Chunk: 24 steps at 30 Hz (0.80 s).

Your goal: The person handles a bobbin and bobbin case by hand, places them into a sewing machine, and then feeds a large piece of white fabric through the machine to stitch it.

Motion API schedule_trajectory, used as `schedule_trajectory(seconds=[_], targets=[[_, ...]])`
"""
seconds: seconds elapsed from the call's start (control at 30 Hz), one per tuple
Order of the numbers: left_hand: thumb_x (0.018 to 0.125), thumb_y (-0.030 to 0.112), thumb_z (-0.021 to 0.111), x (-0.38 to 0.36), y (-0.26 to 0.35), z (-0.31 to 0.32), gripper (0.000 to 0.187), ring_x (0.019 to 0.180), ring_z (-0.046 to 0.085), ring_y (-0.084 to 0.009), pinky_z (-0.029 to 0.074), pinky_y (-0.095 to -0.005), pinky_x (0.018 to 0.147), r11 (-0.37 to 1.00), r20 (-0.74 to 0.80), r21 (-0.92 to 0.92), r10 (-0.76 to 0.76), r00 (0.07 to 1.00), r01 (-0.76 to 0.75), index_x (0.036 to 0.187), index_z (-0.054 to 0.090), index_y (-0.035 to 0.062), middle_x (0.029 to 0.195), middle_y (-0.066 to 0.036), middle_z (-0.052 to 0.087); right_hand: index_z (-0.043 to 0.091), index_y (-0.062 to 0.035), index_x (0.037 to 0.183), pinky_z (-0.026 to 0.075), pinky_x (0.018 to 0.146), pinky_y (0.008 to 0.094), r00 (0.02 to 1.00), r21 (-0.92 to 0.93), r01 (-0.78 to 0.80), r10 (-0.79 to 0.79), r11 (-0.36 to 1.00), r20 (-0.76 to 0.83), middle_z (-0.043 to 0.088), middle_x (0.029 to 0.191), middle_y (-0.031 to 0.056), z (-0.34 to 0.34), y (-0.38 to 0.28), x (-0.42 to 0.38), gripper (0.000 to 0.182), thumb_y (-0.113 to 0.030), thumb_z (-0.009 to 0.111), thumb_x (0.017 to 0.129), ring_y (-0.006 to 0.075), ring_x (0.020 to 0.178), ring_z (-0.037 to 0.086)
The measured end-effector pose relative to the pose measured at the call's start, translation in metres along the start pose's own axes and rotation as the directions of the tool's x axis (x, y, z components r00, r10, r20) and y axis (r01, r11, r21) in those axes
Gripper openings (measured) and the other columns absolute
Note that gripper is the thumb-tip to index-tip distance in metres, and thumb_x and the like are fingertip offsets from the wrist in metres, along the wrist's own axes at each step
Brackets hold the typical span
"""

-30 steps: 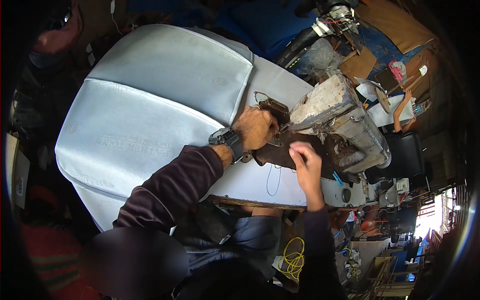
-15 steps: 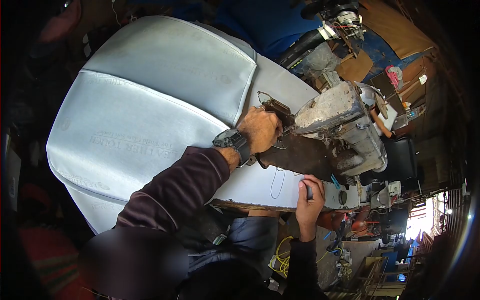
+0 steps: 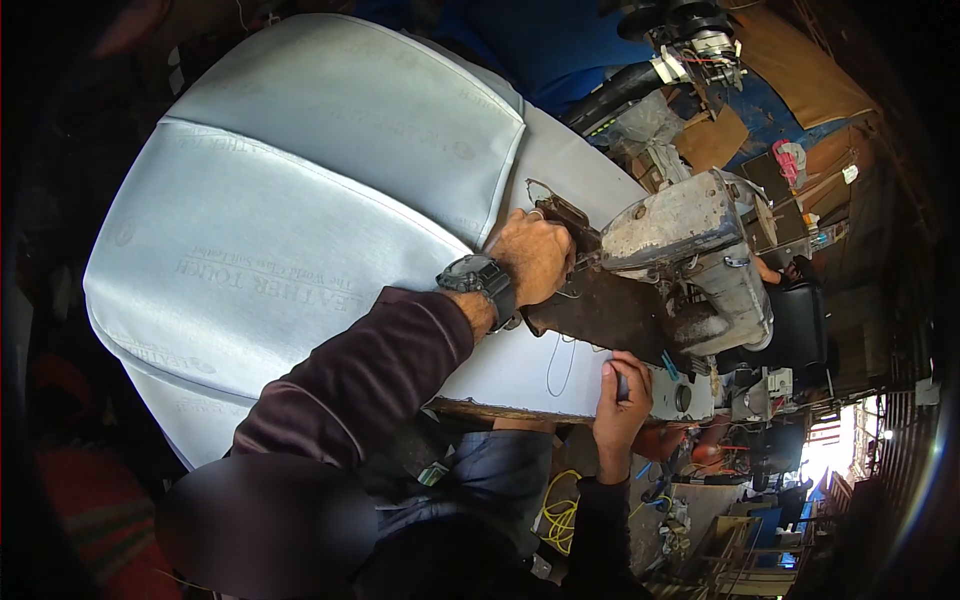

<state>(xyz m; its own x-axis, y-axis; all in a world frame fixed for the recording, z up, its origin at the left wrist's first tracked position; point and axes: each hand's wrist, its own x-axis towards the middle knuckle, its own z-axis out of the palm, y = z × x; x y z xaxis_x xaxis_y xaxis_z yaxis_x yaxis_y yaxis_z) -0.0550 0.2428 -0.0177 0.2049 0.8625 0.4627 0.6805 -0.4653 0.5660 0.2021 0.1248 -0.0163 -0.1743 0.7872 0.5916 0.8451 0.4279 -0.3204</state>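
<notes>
Head view: sewing machine (image 3: 672,222) sits just beside the left hand (image 3: 535,257).

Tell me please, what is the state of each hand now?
Left hand: fingers curled down beside the sewing machine; fingertips hidden, grip cannot be told.
Right hand: fingers bent at the table edge; cannot tell if holding something.

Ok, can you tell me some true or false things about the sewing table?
1. A dark watch sits above the left hand, on the wrist. True.
2. The sewing machine is bright red. False: the machine is worn grey.
3. The silvery sheet has words on it. True.
4. The yellow cable is on the tabletop. False: the cable lies below the tabletop.
5. The right hand is touching the silvery sheet. False: they're apart.
</notes>
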Motion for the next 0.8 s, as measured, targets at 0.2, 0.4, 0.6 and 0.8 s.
schedule_trajectory(seconds=[0.2, 0.4, 0.6, 0.8], targets=[[0.087, 0.021, 0.071, 0.0, 0.001, -0.001, 0.015, 0.103, 0.068, -0.0266, 0.048, -0.0439, 0.095, 0.999, 0.022, 0.041, -0.006, 1.0, 0.006, 0.097, 0.081, 0.0164, 0.094, -0.008, 0.076, 0.07, 0.0018, 0.098, 0.051, 0.095, 0.0391, 1.0, -0.004, 0.007, -0.007, 1.0, -0.005, 0.072, 0.111, 0.0109, 0.001, 0.002, -0.001, 0.007, -0.004, 0.069, 0.094, 0.0263, 0.106, 0.065], [0.088, 0.024, 0.071, 0.001, 0.001, 0.003, 0.014, 0.104, 0.068, -0.0259, 0.048, -0.0438, 0.095, 0.999, 0.011, 0.044, -0.008, 1.0, 0.007, 0.096, 0.081, 0.0177, 0.095, -0.006, 0.075, 0.071, -0.0002, 0.097, 0.051, 0.096, 0.0424, 1.0, 0.021, -0.025, 0.026, 0.999, -0.011, 0.072, 0.111, 0.0105, 0.002, 0.0, -0.001, 0.008, -0.005, 0.073, 0.091, 0.03, 0.106, 0.065], [0.087, 0.024, 0.071, 0.002, 0.001, 0.003, 0.013, 0.104, 0.068, -0.0254, 0.048, -0.0435, 0.095, 0.999, 0.027, 0.035, -0.014, 1.0, 0.013, 0.095, 0.08, 0.019, 0.094, -0.004, 0.074, 0.07, -0.0001, 0.097, 0.05, 0.096, 0.0423, 1.0, 0.017, -0.018, 0.018, 1.0, -0.005, 0.072, 0.111, 0.0104, 0.002, 0.002, -0.001, 0.009, -0.006, 0.073, 0.091, 0.0302, 0.106, 0.065], [0.086, 0.022, 0.069, 0.003, 0.001, 0.008, 0.013, 0.101, 0.067, -0.0261, 0.048, -0.0434, 0.091, 0.998, -0.019, 0.065, -0.025, 1.0, 0.026, 0.092, 0.079, 0.0178, 0.093, -0.006, 0.073, 0.07, 0.0004, 0.098, 0.05, 0.096, 0.0426, 1.0, 0.014, -0.018, 0.019, 1.0, -0.011, 0.072, 0.112, 0.011, 0.002, 0.001, -0.001, 0.009, -0.006, 0.072, 0.092, 0.0303, 0.107, 0.065]])
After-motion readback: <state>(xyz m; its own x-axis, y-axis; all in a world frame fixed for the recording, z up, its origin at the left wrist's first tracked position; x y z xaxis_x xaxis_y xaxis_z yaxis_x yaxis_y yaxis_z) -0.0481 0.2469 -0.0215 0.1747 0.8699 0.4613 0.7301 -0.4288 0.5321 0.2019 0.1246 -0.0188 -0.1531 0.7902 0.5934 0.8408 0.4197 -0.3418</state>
